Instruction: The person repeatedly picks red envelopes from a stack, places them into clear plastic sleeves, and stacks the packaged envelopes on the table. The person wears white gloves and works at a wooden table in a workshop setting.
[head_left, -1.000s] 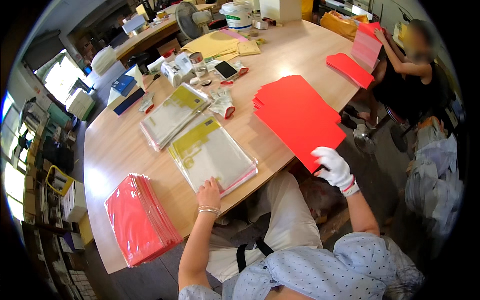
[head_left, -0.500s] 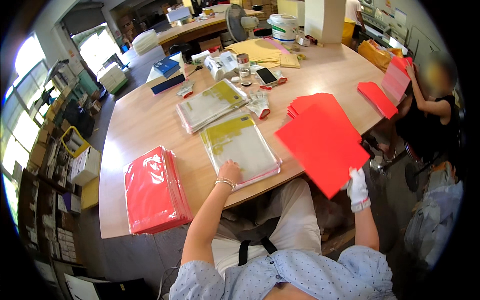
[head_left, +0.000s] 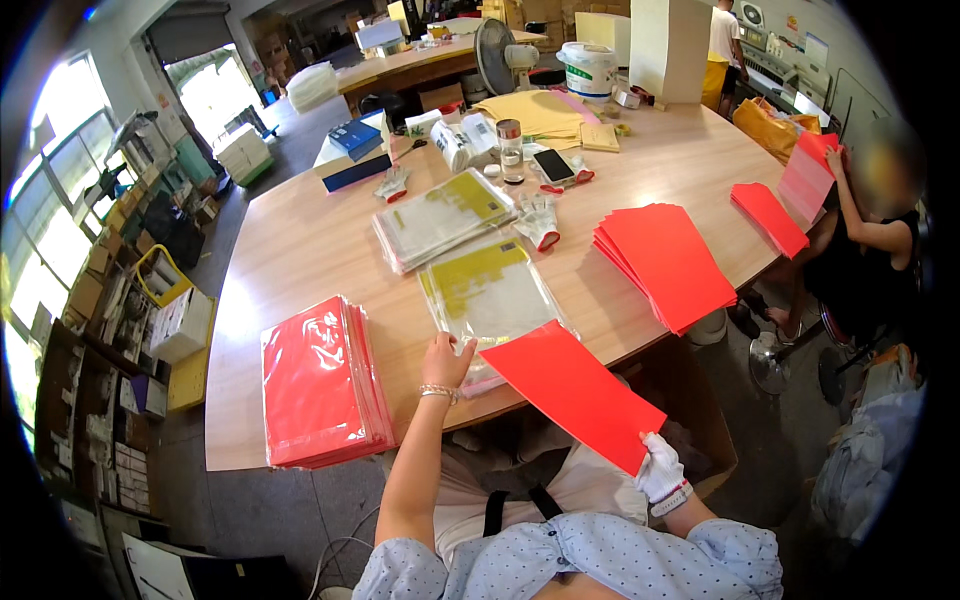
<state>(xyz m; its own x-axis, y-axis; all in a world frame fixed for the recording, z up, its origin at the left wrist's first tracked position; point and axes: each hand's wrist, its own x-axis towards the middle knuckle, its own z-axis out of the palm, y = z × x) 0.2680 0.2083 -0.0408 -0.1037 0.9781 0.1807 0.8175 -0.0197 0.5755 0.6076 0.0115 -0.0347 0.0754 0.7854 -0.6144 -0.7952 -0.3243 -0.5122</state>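
My right hand [head_left: 660,468], in a white glove, grips the near corner of a red envelope [head_left: 575,390] held slanted over the table edge. Its far end points toward a stack of clear plastic sleeves with yellow-and-white inserts [head_left: 487,292]. My bare left hand [head_left: 446,359] rests on the near edge of that stack. A pile of loose red envelopes [head_left: 665,262] lies to the right. To the left sits a stack of red envelopes in clear sleeves [head_left: 318,380].
A second pile of sleeves [head_left: 440,217], a white glove [head_left: 540,220], a phone [head_left: 553,165] and bottles lie farther on the wooden table [head_left: 300,240]. A seated person [head_left: 870,230] at the right handles red envelopes [head_left: 768,216]. Shelves and boxes line the left.
My right hand has carried the red envelope from the right pile leftward and nearer, over the table edge toward the sleeve stack. My left hand stays on the stack.
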